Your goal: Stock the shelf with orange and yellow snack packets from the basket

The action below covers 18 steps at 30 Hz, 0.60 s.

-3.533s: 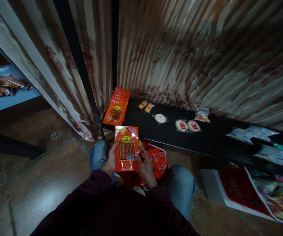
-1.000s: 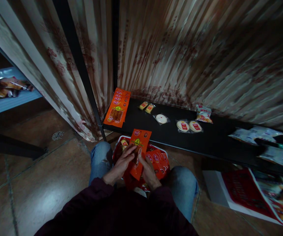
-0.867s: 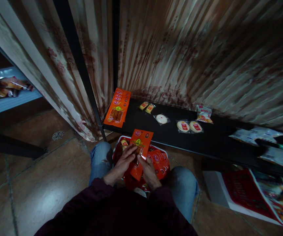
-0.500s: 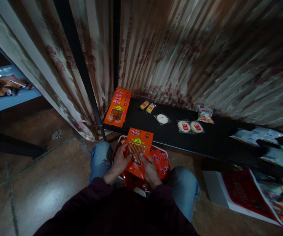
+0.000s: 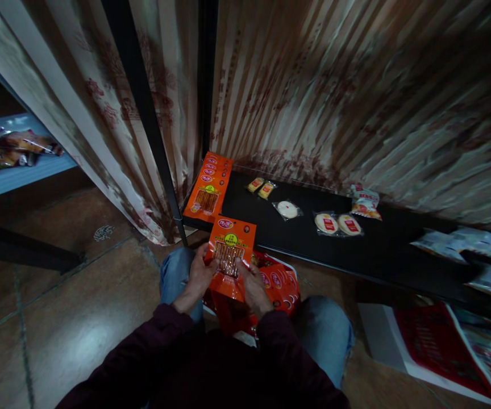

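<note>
Left hand (image 5: 198, 276) and right hand (image 5: 250, 284) pinch an orange packet (image 5: 229, 254) upright, its clear window showing brown sticks.

Single head camera looks steeply down, close over lap, toward a dim, perhaps knee-high shelf (image 5: 356, 250).

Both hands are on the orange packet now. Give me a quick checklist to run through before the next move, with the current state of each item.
1. Packet held from both sides: ok. The left hand and right hand grip the orange packet.
2. Packet facing up and readable: ok, its window and label show.
3. Packet clear of the black shelf: ok, it is held in front of the shelf edge.
4. Stack of orange packets on the shelf lying flat: ok, at the left end.
5. Box of packets between the knees: ok, more orange packets show in it.
6. Packet seal intact: cannot tell, too dim.
</note>
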Available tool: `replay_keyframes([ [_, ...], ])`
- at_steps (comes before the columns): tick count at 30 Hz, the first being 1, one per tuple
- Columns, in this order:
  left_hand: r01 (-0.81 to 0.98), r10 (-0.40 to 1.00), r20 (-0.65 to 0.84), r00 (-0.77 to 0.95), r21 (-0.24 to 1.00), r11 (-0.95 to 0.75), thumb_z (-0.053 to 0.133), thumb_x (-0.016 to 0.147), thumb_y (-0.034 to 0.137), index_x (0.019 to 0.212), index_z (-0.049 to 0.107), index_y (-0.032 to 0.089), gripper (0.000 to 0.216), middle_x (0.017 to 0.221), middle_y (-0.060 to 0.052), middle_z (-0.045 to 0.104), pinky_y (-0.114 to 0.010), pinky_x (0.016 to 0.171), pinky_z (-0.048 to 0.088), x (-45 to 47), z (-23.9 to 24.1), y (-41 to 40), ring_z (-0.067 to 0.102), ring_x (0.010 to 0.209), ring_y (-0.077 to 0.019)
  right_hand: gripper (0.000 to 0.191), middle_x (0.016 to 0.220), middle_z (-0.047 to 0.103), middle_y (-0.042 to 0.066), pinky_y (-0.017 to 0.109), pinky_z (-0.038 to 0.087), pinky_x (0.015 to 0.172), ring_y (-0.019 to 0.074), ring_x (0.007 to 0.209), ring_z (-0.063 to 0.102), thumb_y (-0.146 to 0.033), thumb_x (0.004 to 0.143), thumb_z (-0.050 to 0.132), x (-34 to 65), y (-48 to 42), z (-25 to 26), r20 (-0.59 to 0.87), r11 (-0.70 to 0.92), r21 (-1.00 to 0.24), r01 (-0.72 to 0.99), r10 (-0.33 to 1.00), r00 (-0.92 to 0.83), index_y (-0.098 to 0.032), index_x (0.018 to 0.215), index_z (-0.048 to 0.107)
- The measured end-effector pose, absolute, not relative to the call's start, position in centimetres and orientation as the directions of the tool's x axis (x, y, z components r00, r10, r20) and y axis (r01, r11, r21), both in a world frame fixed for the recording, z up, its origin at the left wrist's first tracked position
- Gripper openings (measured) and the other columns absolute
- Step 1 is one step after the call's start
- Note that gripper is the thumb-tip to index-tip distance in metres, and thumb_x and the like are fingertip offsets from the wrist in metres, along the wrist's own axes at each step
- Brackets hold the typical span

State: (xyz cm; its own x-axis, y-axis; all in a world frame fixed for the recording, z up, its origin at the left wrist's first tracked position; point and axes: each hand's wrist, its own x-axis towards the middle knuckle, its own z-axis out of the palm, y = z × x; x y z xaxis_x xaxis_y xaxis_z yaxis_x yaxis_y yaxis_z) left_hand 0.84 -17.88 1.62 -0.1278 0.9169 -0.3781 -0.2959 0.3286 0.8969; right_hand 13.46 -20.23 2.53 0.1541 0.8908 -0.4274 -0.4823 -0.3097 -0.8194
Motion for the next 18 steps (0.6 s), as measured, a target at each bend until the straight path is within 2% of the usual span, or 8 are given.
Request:
replay_keyframes([
  [4, -0.334, 0.915, -0.367, -0.170, 0.895, 0.297, 0.069, 0.059, 0.007, 0.103, 0.059, 0.023, 0.048, 0.087, 0.000, 0.065, -0.034, 0.089, 0.044, 0.3, 2.1, -16.9, 0.061, 0.084, -0.0180, 0.037, 0.083, 0.075, 0.005, 0.040, 0.056, 0.076, 0.0267, 0.088, 0.070, -0.045, 0.064, 0.077, 12.8, -19.3, 2.7, -0.389, -0.295, -0.826, -0.480, 0.915, 0.108, -0.021, 0.091, 0.069],
  [10, -0.309, 0.917, -0.356, -0.178, 0.905, 0.292, 0.068, 0.061, 0.007, 0.109, 0.058, 0.025, 0.053, 0.094, -0.001, 0.067, -0.034, 0.087, 0.046, -0.7, 2.4, -15.8, 0.062, 0.087, -0.0191, 0.040, 0.085, 0.075, 0.006, 0.039, 0.056, 0.075, 0.0262, 0.088, 0.069, -0.045, 0.061, 0.078, 11.8, -17.8, 2.7, -0.364, -0.276, -0.835, -0.476, 0.926, 0.102, -0.021, 0.091, 0.068],
  [14, -0.345, 0.919, -0.345, -0.191, 0.900, 0.266, 0.066, 0.062, 0.006, 0.108, 0.059, 0.025, 0.050, 0.102, -0.002, 0.068, -0.035, 0.093, 0.044, -1.2, 3.0, -15.0, 0.062, 0.096, -0.0206, 0.037, 0.089, 0.075, 0.006, 0.038, 0.055, 0.075, 0.0248, 0.088, 0.069, -0.043, 0.060, 0.078, 11.4, -16.9, 2.4, -0.363, -0.271, -0.847, -0.458, 0.923, 0.125, -0.022, 0.088, 0.068],
  [18, -0.335, 0.925, -0.315, -0.213, 0.913, 0.234, 0.066, 0.063, 0.006, 0.109, 0.059, 0.024, 0.050, 0.106, -0.003, 0.067, -0.036, 0.098, 0.042, -1.7, 2.9, -14.0, 0.060, 0.102, -0.0202, 0.037, 0.093, 0.074, 0.005, 0.036, 0.055, 0.076, 0.0232, 0.089, 0.068, -0.041, 0.063, 0.076, 10.9, -15.9, 2.3, -0.353, -0.275, -0.850, -0.450, 0.931, 0.098, -0.022, 0.094, 0.067],
])
